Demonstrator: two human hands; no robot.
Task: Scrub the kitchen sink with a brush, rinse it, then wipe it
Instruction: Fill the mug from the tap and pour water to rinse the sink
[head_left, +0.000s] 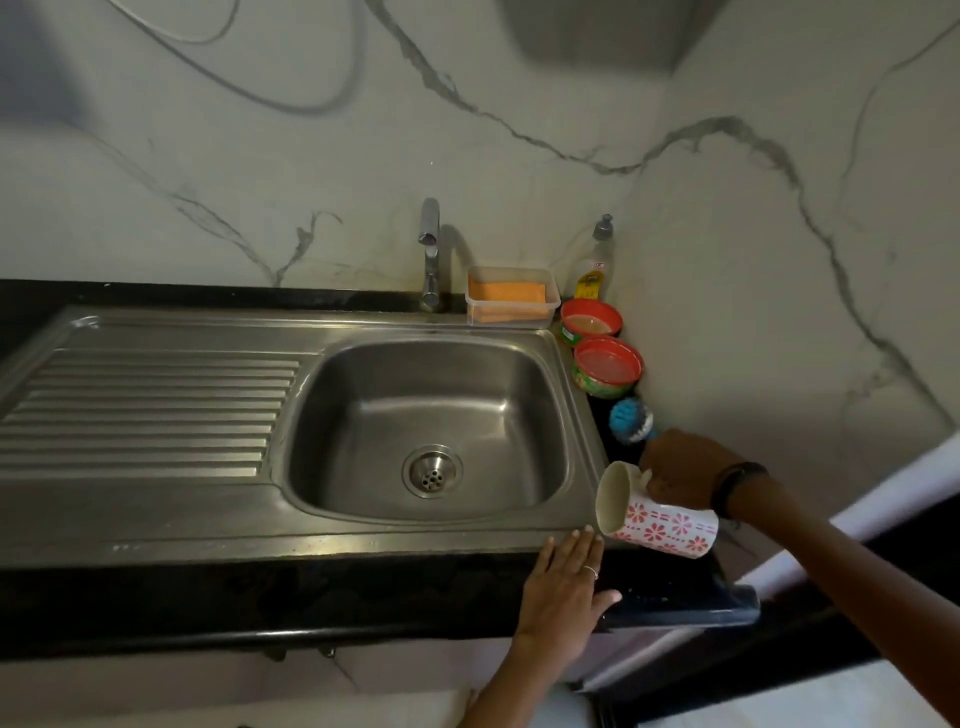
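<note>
**Sink still waiting for its scrub**

Nothing of the cleaning looks begun from where I stand. The steel sink (426, 426) sits dry-looking and bare, its drain (432, 470) uncovered, the tap (430, 254) not running. Scrubbing, rinsing and wiping all seem left to do.

The right hand (680, 462) has its grip curled round the handle of a flowered mug (660, 512), which is tipped on its side, mouth toward the basin, at the sink's right front corner. The left hand (563, 587) lies flat with straight fingers on the dark counter (260, 597) edge, holding nothing.

The blue brush (631, 420) stands on the counter just behind the right hand, between it and two red-lidded tubs (607, 366), apparently untouched. An orange cloth or sponge, I can't tell which, lies in a clear tray (511, 296) by the tap.
</note>
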